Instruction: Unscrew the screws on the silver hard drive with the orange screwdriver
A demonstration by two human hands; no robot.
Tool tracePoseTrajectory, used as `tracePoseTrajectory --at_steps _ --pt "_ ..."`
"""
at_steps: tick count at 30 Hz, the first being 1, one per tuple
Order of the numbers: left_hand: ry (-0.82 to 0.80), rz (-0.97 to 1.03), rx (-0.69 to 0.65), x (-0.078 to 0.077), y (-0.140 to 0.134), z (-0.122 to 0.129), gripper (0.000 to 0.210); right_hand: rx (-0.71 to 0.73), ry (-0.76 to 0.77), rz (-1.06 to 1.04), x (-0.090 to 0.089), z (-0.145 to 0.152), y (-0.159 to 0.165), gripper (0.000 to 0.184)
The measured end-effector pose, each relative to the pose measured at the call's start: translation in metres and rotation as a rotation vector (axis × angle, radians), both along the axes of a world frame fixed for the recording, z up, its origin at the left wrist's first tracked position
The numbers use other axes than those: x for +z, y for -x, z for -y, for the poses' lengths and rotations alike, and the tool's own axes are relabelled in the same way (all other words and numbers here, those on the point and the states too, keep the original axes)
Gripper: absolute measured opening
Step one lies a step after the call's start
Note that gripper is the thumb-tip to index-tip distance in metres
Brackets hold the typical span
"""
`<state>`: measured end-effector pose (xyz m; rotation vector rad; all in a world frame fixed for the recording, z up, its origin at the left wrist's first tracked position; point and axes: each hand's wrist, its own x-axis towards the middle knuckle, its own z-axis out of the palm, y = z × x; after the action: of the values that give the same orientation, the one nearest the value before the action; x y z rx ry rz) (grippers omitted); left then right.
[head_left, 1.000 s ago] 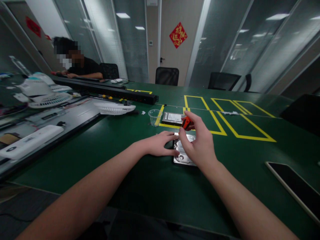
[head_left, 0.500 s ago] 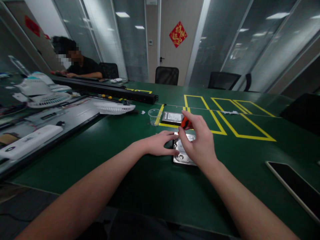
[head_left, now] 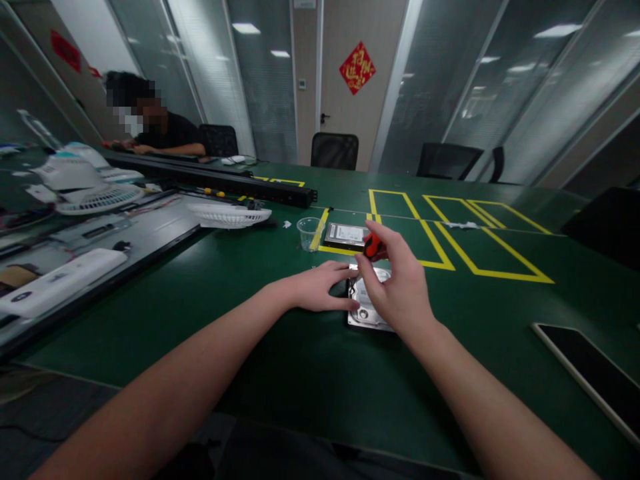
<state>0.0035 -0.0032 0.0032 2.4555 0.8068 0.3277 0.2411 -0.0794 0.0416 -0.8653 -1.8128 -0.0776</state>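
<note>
1. In the head view, I see the hard drive flat on the counter. The fingers of my left hand are spread, touching its left edge; those of my right hand are closed around a red-black screwdriver.
2. I think the tip could slip, if I press it at a slant.
3. The clear cup stands near; what is inside, I cannot tell.

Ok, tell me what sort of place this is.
Probably an office meeting room doubling as a workshop: the glass walls and chairs suggest the first, the hard drive the second.
</note>
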Motion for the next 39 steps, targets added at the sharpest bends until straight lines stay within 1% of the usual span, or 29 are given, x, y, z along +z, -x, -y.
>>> tracePoseTrajectory --at_steps 3,6,11,14,18,26,31,35,39 --pt "-0.006 -0.001 -0.012 0.000 -0.001 0.000 0.100 0.011 0.001 -0.037 -0.004 -0.001 0.001 0.061" --pt "-0.008 0.000 -0.015 0.001 -0.001 0.001 0.099 0.014 0.009 -0.047 -0.005 -0.002 0.001 0.060" --pt "0.010 -0.006 0.014 0.001 -0.001 0.001 0.100 0.014 -0.012 0.001 0.002 0.001 0.000 0.055" --pt "0.003 0.013 0.022 -0.001 -0.002 0.001 0.101 0.005 -0.014 0.007 0.005 0.003 0.001 0.056" --pt "0.005 0.007 0.031 0.000 -0.002 0.002 0.102 0.028 -0.042 0.000 0.006 0.004 0.002 0.055" --pt "-0.011 0.045 -0.008 0.001 -0.002 0.002 0.097 0.035 -0.012 -0.006 0.007 0.006 0.002 0.054" --pt "0.005 0.029 0.005 0.002 -0.003 0.002 0.097 0.034 0.016 0.001 0.007 0.005 0.001 0.058" --pt "-0.008 0.047 -0.011 0.001 -0.002 0.002 0.096 0.027 0.019 0.007 0.005 0.004 -0.001 0.063" --pt "-0.004 0.044 -0.004 -0.001 -0.001 0.000 0.098 0.027 0.009 0.007 0.005 0.004 -0.001 0.064"
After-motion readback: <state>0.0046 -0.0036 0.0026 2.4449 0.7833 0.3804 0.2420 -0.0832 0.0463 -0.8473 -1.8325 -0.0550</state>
